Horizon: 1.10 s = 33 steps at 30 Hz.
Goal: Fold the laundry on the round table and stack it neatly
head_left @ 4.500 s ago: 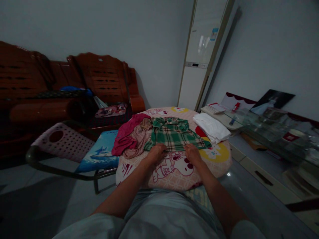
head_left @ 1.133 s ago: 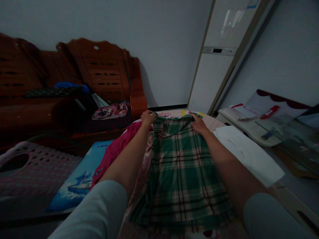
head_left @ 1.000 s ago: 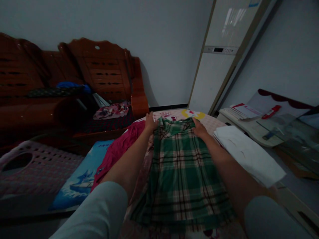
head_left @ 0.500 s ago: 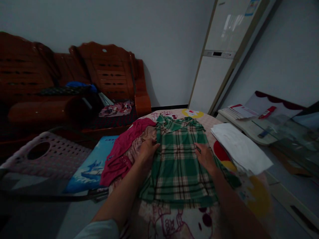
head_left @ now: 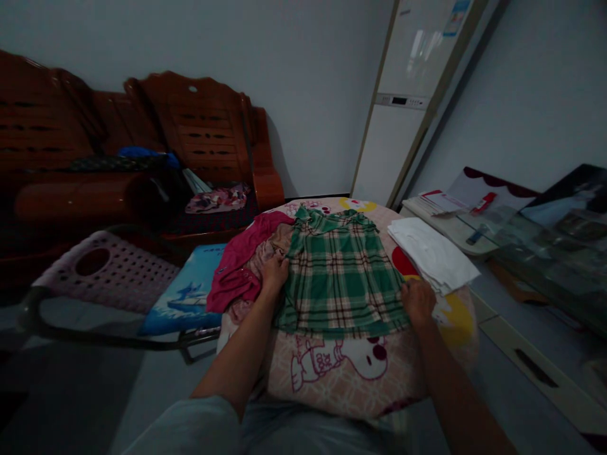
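A green plaid shirt [head_left: 336, 278] lies flat on the round table, its collar pointing away from me. My left hand [head_left: 275, 273] is closed at the shirt's left edge, fingertips pinching the cloth there. At the lower right edge of the shirt, my right hand [head_left: 419, 302] has its fingers closed on the fabric. A crumpled magenta garment [head_left: 241, 278] and a brownish-pink garment [head_left: 268, 246] lie beside the shirt on the left, partly behind my left hand and forearm.
A pink patterned cloth [head_left: 284, 366] covers the table. Folded white cloth [head_left: 431, 253] lies at its right edge. On the left stand a woven chair [head_left: 123, 278] with a blue cushion [head_left: 190, 297] and a wooden sofa [head_left: 203, 126]. A glass-topped stand [head_left: 535, 246] is at the right.
My right hand has moved down and outward from over the shirt's right side to its lower right edge, and its fingers have closed. My left hand stays at the left edge. The view has shifted slightly.
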{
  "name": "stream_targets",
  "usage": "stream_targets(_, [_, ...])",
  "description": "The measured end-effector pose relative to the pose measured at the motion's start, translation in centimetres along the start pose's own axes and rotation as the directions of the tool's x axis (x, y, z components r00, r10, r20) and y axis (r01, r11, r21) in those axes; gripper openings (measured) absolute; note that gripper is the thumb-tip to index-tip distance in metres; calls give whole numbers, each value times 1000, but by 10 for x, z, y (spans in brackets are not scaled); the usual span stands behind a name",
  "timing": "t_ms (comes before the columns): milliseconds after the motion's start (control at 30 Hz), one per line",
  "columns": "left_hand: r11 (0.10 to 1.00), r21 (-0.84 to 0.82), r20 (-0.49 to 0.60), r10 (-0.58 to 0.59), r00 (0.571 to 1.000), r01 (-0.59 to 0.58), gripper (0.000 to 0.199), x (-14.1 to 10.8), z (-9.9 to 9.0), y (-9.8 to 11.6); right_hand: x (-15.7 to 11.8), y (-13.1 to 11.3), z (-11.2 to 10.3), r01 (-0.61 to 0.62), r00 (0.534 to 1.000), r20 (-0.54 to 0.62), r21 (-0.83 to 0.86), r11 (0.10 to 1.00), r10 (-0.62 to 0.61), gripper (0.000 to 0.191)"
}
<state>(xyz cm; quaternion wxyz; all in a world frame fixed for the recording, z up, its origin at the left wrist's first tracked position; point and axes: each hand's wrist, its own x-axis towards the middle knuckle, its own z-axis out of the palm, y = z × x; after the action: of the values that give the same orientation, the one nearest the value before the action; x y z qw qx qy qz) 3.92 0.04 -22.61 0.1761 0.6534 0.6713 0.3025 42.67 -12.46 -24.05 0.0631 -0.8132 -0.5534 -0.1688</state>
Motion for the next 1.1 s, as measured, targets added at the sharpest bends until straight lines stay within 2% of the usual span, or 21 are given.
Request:
stream_targets(67, [999,-45,32,6,999,-5,20,-8,-3,-1,-3,0,-1,14,1000,21,-12,1000,-14,22])
stream_targets(200, [997,-80,194,26,981,-11,15,-28,-9,-4,-3,4,-5,72,997,36,-10,997,-71,20])
stream_targets(267, [996,-88,228,23,973,-3,14,-36,-14,-6,-1,11,-8,11,999,52,-1,1000,-11,20])
stream_targets(367, [993,-98,157,-47,987,63,19,-43,-22,-11,1,24,-12,-159,986,60,28,987,157,23])
stream_targets(433, [990,-83,73,-110,991,115,24,-45,-26,-12,0,27,-14,-209,977,48,36,977,207,24])
stream_targets(533, [989,-35,5,-144,990,144,27,-48,-29,-11,-7,18,-17,-92,994,-52,73,993,96,27])
stream_targets(600, [991,-4,-2,-136,991,136,29,-51,-30,-7,-13,6,-20,30,991,-130,135,990,-12,29])
stream_targets(667, [993,25,25,-112,993,112,33,-54,-32,-3,-20,-4,-23,77,987,-154,212,974,-45,30])
stream_targets(800, [995,92,101,-52,994,42,44,-63,-38,0,-32,-7,-25,-68,989,-102,334,940,108,28])
stream_targets(867, [996,86,109,-31,994,22,44,-65,-41,-3,-39,-3,-23,-87,985,-100,394,915,137,27])
stream_targets(967, [997,74,88,-4,996,-3,48,-68,-46,-9,-52,-2,-15,79,985,-172,484,872,6,28])
stream_targets(1033, [993,101,-6,63,998,-62,53,-71,-48,-9,-62,-4,-10,209,969,-223,501,840,-108,29])
stream_targets(1100, [979,121,-80,175,981,-165,53,-78,-48,-2,-69,-6,-6,272,955,-241,485,831,-172,28])
